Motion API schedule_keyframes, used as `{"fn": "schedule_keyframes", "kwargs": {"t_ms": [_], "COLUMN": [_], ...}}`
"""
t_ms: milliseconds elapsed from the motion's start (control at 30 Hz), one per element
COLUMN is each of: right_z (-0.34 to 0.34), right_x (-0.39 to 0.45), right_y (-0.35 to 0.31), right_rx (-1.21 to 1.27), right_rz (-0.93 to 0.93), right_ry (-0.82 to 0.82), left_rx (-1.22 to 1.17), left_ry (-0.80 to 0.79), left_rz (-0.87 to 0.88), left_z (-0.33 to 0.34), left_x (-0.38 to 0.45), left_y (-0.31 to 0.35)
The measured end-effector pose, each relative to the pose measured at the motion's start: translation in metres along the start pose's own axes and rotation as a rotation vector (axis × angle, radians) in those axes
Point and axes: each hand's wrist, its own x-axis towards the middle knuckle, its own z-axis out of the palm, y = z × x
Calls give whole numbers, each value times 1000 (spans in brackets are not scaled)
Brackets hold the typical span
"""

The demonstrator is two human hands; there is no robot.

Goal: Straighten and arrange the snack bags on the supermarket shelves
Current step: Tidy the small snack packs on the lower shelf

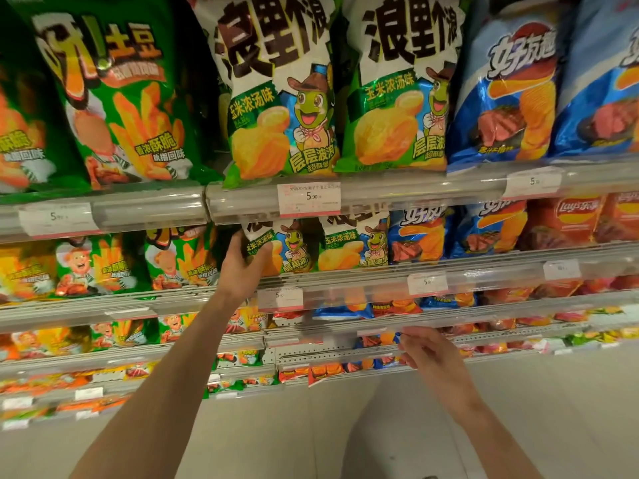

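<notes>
- While the left hand (242, 267) reaches up to the second shelf down, its fingers curl round the left edge of a white-and-green crinkly snack bag with a cartoon turtle in a cowboy hat (276, 247), thumb across the front: it grips that bag.
- That gripped bag stands directly under the white price label reading 5.90 (308, 199), which sits on the clear plastic shelf rail (415, 191) of the top shelf.
- Just right of the gripped bag, also below the label, stands a matching second turtle bag (352, 245), upright and touching it.
- Further right of the label on that same row stand blue glossy chip bags showing ridged crisps and steak (420, 236), then orange-red Lay's bags (574, 219).
- Left of the label and one row down, green bags with orange fries and a cartoon chef (103, 267) line up.
- Above the label, two large turtle bags (280, 88) stand side by side, front faces out, with a big green fries bag (117, 98) to their left and big blue steak-crisp bags (508, 91) to their right.
- Well below and right of the label, the right hand (428, 350) hovers by a lower shelf's rail (345, 354), fingers loosely curled; whether the fingertips pinch anything, I cannot tell.
- Lower rows under the label hold smaller mixed bags, too blurred to read.
- Pale floor (311, 426) shows at the bottom.
</notes>
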Motion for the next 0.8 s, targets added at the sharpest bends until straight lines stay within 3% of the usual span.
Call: {"fn": "schedule_keyframes", "kwargs": {"t_ms": [200, 500, 800], "right_z": [4, 3, -12], "right_x": [4, 6, 4], "right_y": [0, -3, 4], "right_rx": [-50, -10, -5], "right_rz": [3, 11, 24], "right_ry": [-26, -24, 12], "left_rx": [108, -124, -348], "left_ry": [-9, 301, 208], "left_rz": [33, 53, -131], "left_z": [0, 4, 35], "left_x": [-10, -66, -139], "left_y": [-3, -16, -22]}}
